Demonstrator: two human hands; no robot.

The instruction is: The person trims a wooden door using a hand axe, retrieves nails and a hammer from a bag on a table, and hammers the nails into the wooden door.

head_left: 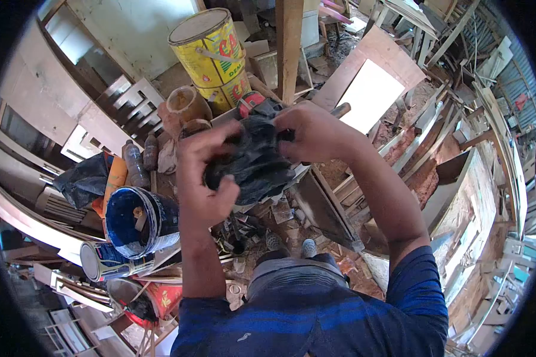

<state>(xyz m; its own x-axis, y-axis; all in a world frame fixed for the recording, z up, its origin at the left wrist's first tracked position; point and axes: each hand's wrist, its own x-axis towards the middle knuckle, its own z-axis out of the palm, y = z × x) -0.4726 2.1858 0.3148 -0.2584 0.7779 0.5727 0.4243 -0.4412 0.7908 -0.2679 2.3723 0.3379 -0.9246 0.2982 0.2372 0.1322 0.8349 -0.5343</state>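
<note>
A crumpled black plastic bag [257, 162] is held up in front of my chest, between both hands. My left hand [205, 169] curls around the bag's left side, its fingers slightly blurred and the thumb raised off the plastic. On the upper right, my right hand [308, 132] pinches the bag's edge between bent fingers and thumb. What the bag contains, if anything, is hidden. Just behind it lies a red and black object [253, 102], partly covered, whose kind I cannot make out.
Left of me stand a blue-stained bucket [174, 217], a paint can [92, 262] and plastic bottles [135, 163]. Stacked yellow tins [211, 50] stand beside a wooden post [290, 50]. Boards and an open wooden box [452, 202] crowd the right; scraps litter the floor.
</note>
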